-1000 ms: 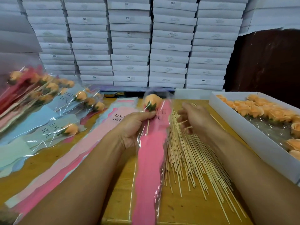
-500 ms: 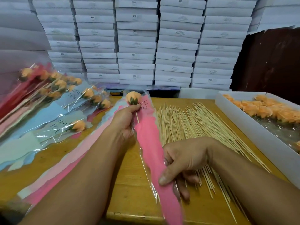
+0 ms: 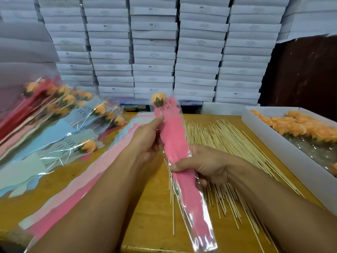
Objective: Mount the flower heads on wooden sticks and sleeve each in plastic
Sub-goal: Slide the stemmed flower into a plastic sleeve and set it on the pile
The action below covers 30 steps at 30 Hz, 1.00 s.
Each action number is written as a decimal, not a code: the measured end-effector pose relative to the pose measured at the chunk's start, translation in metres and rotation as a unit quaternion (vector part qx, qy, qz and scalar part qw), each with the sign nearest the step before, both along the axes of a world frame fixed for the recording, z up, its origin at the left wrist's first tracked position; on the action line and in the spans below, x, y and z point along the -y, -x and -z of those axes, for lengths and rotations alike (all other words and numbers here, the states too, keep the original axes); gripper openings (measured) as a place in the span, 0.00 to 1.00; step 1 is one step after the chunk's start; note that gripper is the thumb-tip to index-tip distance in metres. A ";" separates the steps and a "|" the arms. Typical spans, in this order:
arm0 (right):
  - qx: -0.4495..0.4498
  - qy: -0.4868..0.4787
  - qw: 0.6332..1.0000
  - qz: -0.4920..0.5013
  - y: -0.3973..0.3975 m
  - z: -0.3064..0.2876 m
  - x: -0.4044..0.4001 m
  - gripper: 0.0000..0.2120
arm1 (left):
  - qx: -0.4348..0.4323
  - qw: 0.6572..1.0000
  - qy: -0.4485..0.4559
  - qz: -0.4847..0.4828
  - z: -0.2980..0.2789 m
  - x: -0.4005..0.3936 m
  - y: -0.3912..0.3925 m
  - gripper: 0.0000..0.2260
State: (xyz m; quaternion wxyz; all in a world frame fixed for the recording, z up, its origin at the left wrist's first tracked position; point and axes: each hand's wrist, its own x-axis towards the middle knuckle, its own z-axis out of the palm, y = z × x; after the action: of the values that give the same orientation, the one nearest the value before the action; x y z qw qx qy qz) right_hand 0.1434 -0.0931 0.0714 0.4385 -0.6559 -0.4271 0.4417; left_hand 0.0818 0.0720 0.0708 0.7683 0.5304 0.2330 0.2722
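An orange flower head on a thin wooden stick sits at the top of a pink plastic sleeve printed "LOVE YOU". My left hand pinches the sleeve and stick just below the flower. My right hand grips the sleeve's middle, thumb across the front. The sleeve's lower end hangs past the table's front edge. Loose wooden sticks lie spread on the table under my right hand. Empty pink sleeves lie stacked under my left forearm.
A white box of orange flower heads stands at the right. Finished sleeved flowers are piled at the left. Stacked white cartons form a wall behind the wooden table.
My right hand left the sticks, came down onto the sleeve's middle and closed round it. The sleeved flower shifted slightly left and upright; my left hand kept its pinch.
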 end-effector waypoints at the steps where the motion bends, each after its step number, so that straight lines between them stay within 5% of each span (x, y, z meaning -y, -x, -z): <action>1: 0.000 -0.018 1.000 0.020 0.001 0.000 -0.001 0.04 | -0.026 0.999 -0.024 0.013 -0.002 0.007 -0.001 0.09; 6: 0.006 -0.082 0.995 0.064 0.000 -0.001 -0.003 0.05 | -0.113 0.979 -0.155 0.069 -0.012 0.032 0.013 0.12; 12: -0.004 -0.109 0.994 0.008 0.001 0.004 -0.004 0.11 | -0.092 0.978 -0.175 0.066 -0.006 0.036 0.043 0.08; 18: -0.002 -0.059 0.998 0.004 -0.010 0.002 -0.003 0.22 | -0.114 0.961 -0.244 -0.060 -0.022 -0.033 0.076 0.10; 21: 0.030 -0.051 0.998 0.014 -0.013 0.004 -0.003 0.15 | -0.162 0.917 -0.325 -0.163 -0.029 -0.088 0.099 0.14; 24: 0.041 -0.052 0.998 0.024 -0.017 0.005 -0.003 0.13 | -0.228 0.835 -0.417 -0.277 -0.038 -0.137 0.125 0.17; 30: 0.060 -0.055 0.996 0.044 -0.022 0.006 -0.001 0.10 | -0.305 0.724 -0.493 -0.374 -0.059 -0.226 0.190 0.16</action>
State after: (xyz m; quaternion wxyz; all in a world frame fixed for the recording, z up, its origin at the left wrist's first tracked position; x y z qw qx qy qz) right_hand 0.1659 -0.0917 0.0654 0.4662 -0.6745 -0.4470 0.3577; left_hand -0.1081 0.2983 0.1302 0.1213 0.7585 0.4673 0.4376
